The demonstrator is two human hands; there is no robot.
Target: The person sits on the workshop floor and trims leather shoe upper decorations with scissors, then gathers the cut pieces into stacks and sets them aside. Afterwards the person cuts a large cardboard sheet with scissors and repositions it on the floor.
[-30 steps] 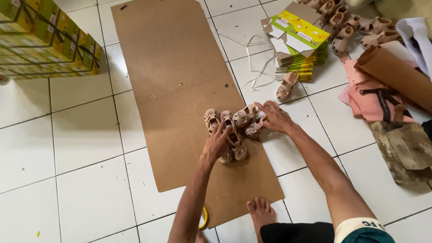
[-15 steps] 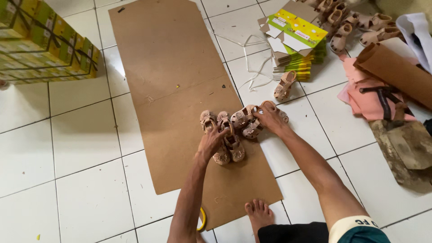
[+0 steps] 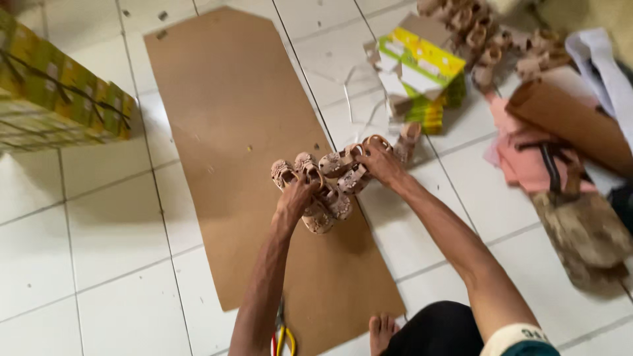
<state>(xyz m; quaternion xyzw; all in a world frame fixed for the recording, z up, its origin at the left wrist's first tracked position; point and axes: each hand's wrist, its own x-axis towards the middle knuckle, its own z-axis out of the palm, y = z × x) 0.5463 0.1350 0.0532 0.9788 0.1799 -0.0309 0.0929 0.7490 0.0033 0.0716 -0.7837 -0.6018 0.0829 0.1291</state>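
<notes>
Slightly shifted, left hand and right hand clutch small sandals, fingertips hidden.

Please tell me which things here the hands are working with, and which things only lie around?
In hand: left hand and right hand on the small pink sandals, on the cardboard sheet.

Lying about: lone sandal, yellow-green boxes, pink cloth, cardboard roll, tied box stack.

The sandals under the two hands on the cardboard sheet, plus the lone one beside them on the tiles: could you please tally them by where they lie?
Small tan sandals gathered on the cardboard sheet under the left hand and right hand: about 6, since they overlap.
Single sandal on the tiles: 1
Total: about 7
</notes>
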